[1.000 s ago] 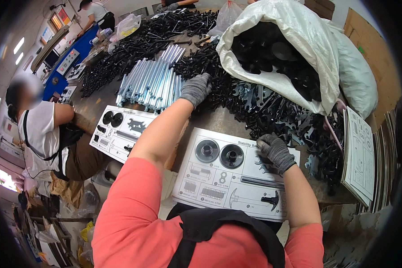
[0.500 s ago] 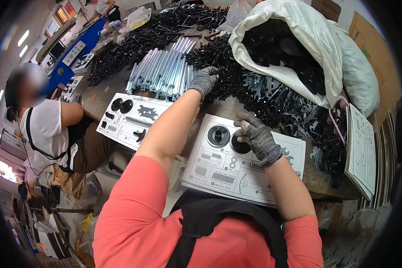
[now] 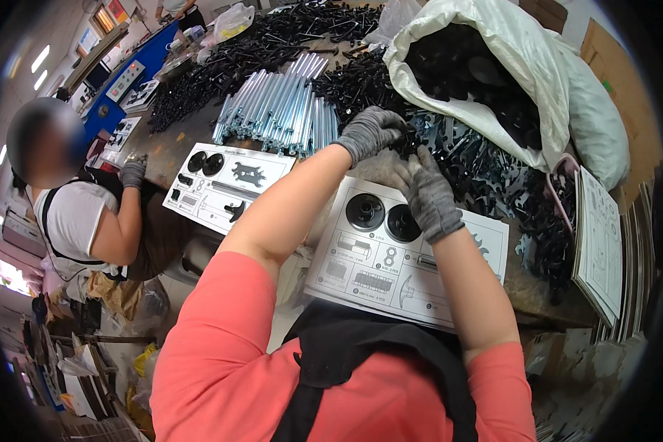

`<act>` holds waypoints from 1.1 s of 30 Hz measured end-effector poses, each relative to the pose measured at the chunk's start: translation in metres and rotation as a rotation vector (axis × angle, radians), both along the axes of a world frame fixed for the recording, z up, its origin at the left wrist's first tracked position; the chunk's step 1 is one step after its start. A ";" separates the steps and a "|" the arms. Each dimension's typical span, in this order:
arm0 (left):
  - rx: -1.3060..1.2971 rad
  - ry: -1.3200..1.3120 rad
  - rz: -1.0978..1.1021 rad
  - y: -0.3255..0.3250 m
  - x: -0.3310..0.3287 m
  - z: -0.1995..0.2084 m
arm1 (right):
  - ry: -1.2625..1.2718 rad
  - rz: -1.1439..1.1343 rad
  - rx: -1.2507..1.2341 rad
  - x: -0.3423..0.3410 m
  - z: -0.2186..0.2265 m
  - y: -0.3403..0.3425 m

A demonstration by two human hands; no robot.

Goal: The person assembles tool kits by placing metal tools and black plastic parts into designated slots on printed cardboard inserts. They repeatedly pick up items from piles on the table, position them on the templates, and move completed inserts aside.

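My left hand (image 3: 372, 135), in a grey knit glove, reaches to the near edge of a heap of small black parts (image 3: 350, 87). Its fingers curl closed at dark pieces that I cannot make out. Close beside it is my right hand (image 3: 433, 197), also gloved, over the top edge of a printed parts card (image 3: 320, 269); motion smears its fingers. Two round black discs (image 3: 365, 212) lie on this card, the right one partly beside my right hand. The card also shows outlines of tools and hardware.
Silvery metal rods (image 3: 276, 110) are stacked left of my hands, behind another card (image 3: 228, 180) bearing black parts. Flat wrenches (image 3: 486, 173) heap at the right, below an open white sack (image 3: 552, 96) of black pieces. More cards (image 3: 600, 250) stand far right. A co-worker (image 3: 88, 214) sits at left.
My left hand has moved right and slightly forward along the heap. My right hand has risen from over the right disc to meet it, leaving more of that disc in sight.
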State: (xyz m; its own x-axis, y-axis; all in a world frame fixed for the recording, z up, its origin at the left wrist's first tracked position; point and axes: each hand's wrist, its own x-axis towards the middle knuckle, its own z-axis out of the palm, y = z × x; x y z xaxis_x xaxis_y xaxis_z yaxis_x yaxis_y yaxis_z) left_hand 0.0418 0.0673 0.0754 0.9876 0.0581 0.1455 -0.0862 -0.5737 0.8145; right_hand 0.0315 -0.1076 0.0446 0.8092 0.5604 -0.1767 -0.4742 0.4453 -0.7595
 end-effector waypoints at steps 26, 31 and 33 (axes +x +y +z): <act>0.681 0.211 -0.197 0.002 -0.181 -0.038 | -1.555 0.571 -1.204 -0.086 -0.024 -0.054; 1.052 0.317 -0.137 -0.013 -0.189 -0.021 | -1.539 0.688 -1.255 -0.089 -0.014 -0.053; 1.053 0.361 -0.160 -0.017 -0.188 -0.016 | -1.574 0.699 -1.266 -0.090 -0.009 -0.053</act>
State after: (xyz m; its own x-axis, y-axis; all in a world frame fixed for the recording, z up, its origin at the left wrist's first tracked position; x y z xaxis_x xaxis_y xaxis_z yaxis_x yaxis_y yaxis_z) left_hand -0.1466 0.0506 0.0598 0.9669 -0.0564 -0.2488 -0.0778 -0.9940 -0.0773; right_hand -0.0588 -0.1608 0.0356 0.3853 0.9089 -0.1594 0.8724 -0.4151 -0.2583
